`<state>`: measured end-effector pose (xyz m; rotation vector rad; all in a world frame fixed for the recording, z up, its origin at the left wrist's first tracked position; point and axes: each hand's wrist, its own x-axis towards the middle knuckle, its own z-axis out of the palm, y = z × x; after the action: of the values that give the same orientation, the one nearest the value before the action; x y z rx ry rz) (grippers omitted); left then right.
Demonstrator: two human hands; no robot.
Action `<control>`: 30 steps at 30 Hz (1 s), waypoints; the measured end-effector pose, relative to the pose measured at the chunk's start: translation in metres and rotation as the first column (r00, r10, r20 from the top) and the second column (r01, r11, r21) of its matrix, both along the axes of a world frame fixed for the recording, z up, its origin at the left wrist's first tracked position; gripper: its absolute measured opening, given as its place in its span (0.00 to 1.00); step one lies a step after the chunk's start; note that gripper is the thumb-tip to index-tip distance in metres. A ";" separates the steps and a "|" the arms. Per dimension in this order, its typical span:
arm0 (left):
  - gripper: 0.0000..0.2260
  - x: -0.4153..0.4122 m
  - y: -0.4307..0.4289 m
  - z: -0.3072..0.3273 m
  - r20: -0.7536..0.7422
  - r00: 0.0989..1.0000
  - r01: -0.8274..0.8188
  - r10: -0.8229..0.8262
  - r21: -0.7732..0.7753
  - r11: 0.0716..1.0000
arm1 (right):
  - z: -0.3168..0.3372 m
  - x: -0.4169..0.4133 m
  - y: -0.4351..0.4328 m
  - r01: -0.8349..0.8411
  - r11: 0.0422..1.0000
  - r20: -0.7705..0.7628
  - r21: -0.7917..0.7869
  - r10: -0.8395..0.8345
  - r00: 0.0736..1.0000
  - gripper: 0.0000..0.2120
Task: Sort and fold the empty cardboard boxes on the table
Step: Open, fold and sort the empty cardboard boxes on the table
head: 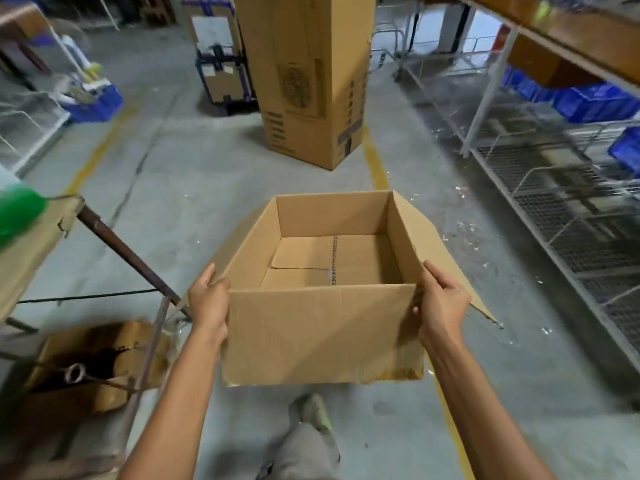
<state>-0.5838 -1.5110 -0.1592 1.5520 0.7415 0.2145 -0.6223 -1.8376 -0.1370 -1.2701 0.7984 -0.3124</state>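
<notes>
Head view: both hands hold one open cardboard box point(322, 327) up in front of the person, over the concrete floor point(173, 161), w/ the table point(31, 244) off to the left and apart from it. Left hand point(207, 303) grips the near-left corner, fingers curled round the side wall. Right hand point(441, 306) grips the near-right corner, thumb up along the side, fingers curled onto the front wall. Box is upright, top open, nothing inside, right flap splayed out and down. Bottom flaps are closed, seam running across the base (taped or not, can't tell).

My read: this box is picked but not folded yet. The base has to be opened & the walls collapsed flat. No flattened stack is in view, so no telling how many are done. Another brown box point(100, 362) sits low by the table frame, and a tall carton point(304, 81) stands farther down the aisle; unclear if either is part of the job. Prob. early-to-mid stage at best.
</notes>
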 end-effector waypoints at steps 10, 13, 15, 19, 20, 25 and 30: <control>0.28 0.182 0.068 -0.063 -0.046 0.983 -0.182 0.180 -0.067 0.981 | -0.019 0.255 0.059 -0.198 0.980 -0.018 -0.039 0.197 0.980 0.12; 0.24 0.235 0.075 -0.036 -0.021 0.973 -0.232 0.231 -0.082 0.969 | -0.013 0.329 0.080 -0.244 0.969 -0.021 -0.037 0.243 0.970 0.12; 0.22 0.269 0.082 -0.026 -0.016 0.963 -0.268 0.268 -0.080 0.960 | -0.011 0.373 0.092 -0.261 0.965 -0.023 -0.035 0.260 0.965 0.12; 0.20 0.338 0.100 -0.012 0.011 0.946 -0.323 0.324 -0.064 0.944 | -0.013 0.459 0.116 -0.298 0.954 -0.016 -0.015 0.298 0.955 0.13; 0.20 0.357 0.105 -0.012 0.020 0.939 -0.342 0.344 -0.056 0.938 | -0.015 0.482 0.123 -0.309 0.951 -0.013 -0.011 0.309 0.951 0.13; 0.18 0.454 0.128 -0.014 0.056 0.879 -0.473 0.474 -0.031 0.881 | -0.024 0.605 0.158 -0.393 0.919 -0.010 0.031 0.394 0.919 0.13; 0.17 0.559 0.150 -0.011 0.074 0.779 -0.624 0.623 0.000 0.781 | -0.022 0.735 0.199 -0.467 0.880 0.004 0.086 0.469 0.883 0.13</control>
<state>-0.0249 -1.3612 -0.1705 1.2620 1.1896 0.7721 0.1125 -1.6383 -0.1592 -1.3425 0.4882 0.1242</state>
